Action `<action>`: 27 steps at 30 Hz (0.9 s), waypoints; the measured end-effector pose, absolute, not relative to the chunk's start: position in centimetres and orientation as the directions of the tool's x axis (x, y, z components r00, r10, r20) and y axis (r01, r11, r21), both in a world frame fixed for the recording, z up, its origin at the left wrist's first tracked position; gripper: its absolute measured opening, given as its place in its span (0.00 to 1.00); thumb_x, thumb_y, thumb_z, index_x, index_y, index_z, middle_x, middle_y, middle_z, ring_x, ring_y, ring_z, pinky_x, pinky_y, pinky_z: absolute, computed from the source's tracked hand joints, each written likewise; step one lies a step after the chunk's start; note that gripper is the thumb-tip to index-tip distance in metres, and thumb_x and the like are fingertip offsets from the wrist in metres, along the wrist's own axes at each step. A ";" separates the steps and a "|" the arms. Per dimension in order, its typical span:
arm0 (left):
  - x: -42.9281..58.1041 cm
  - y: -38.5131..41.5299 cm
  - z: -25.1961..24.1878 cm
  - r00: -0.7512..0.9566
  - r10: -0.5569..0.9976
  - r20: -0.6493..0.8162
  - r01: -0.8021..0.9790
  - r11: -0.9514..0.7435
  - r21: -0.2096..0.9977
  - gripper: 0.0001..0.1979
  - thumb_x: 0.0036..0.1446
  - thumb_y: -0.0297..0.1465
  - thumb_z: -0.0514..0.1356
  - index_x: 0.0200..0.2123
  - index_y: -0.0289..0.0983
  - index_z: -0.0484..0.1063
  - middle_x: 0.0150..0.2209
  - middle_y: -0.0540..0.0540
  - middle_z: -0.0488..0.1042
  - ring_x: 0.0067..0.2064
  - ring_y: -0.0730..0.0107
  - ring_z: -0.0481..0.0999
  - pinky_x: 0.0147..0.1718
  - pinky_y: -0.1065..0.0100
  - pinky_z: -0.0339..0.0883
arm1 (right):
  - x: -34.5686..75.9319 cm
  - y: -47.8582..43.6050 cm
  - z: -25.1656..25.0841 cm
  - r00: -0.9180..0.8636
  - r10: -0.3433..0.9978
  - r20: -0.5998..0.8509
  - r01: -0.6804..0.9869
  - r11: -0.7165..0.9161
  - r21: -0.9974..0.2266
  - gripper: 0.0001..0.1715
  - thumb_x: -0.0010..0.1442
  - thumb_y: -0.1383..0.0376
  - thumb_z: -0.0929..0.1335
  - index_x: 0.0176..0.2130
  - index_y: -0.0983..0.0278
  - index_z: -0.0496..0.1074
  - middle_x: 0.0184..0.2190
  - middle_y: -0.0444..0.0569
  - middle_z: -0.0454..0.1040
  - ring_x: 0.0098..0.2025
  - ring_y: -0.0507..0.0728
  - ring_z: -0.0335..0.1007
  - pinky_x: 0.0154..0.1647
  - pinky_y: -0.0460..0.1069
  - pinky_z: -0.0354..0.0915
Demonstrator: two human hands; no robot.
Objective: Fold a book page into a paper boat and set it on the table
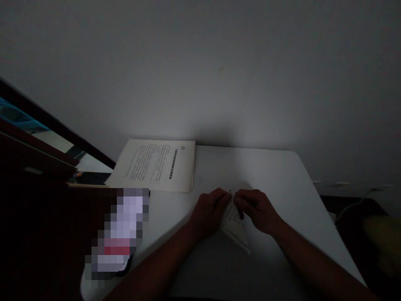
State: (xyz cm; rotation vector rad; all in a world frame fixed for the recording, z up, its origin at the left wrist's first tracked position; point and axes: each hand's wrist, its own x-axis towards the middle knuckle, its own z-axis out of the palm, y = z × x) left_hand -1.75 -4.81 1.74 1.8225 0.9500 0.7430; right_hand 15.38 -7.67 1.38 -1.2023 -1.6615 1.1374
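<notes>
Between my two hands is a folded piece of printed paper point(233, 225), narrow at the top and wider toward its lower edge, held just above the white table point(250, 167). My left hand point(211, 211) is closed on its left side, thumb and fingers pinching near the top. From the other side, my right hand point(257, 209) pinches the paper close to the same tip. The fingertips of both hands nearly meet there. Parts of the paper are hidden behind the fingers, and the light is dim.
A stack of printed sheets point(153, 167) lies at the table's back left, against the grey wall point(219, 75). A phone-like device with a blurred-out screen point(125, 230) rests at the left edge. Beyond the right edge are a pale cable point(351, 204) and a dim yellowish shape point(385, 238).
</notes>
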 end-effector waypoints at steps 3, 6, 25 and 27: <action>-1.7 -4.9 1.8 0.598 0.795 0.099 0.288 -0.329 0.900 0.17 0.63 0.37 0.47 0.28 0.35 0.69 0.24 0.51 0.68 0.26 0.75 0.67 0.27 0.73 0.57 | 15.4 -7.7 1.4 -0.217 0.974 0.061 0.209 0.108 -0.972 0.18 0.62 0.57 0.61 0.25 0.64 0.66 0.17 0.42 0.66 0.20 0.49 0.63 0.23 0.45 0.59; -1.8 -4.9 1.9 0.662 0.744 0.087 0.274 -0.348 0.897 0.18 0.64 0.37 0.46 0.30 0.35 0.70 0.25 0.49 0.70 0.27 0.74 0.69 0.29 0.72 0.58 | 15.3 -7.8 1.4 -0.214 0.976 0.036 0.187 0.077 -0.979 0.18 0.62 0.56 0.61 0.26 0.64 0.65 0.16 0.42 0.66 0.20 0.49 0.63 0.22 0.45 0.60; -1.9 -4.7 1.6 0.717 0.689 0.105 0.238 -0.384 0.892 0.19 0.62 0.37 0.48 0.23 0.35 0.66 0.18 0.55 0.57 0.21 0.79 0.57 0.22 0.75 0.51 | 15.5 -7.8 0.6 -0.191 0.980 -0.046 0.091 -0.029 -0.995 0.18 0.55 0.58 0.64 0.20 0.64 0.63 0.11 0.39 0.61 0.14 0.47 0.54 0.15 0.43 0.51; -2.0 -4.7 1.6 0.698 0.709 0.105 0.240 -0.369 0.898 0.19 0.62 0.38 0.49 0.23 0.35 0.66 0.18 0.55 0.57 0.21 0.79 0.58 0.22 0.75 0.51 | 15.6 -7.8 0.6 -0.234 0.972 -0.021 0.098 0.002 -0.995 0.19 0.57 0.57 0.64 0.20 0.65 0.65 0.12 0.40 0.63 0.15 0.47 0.56 0.17 0.44 0.53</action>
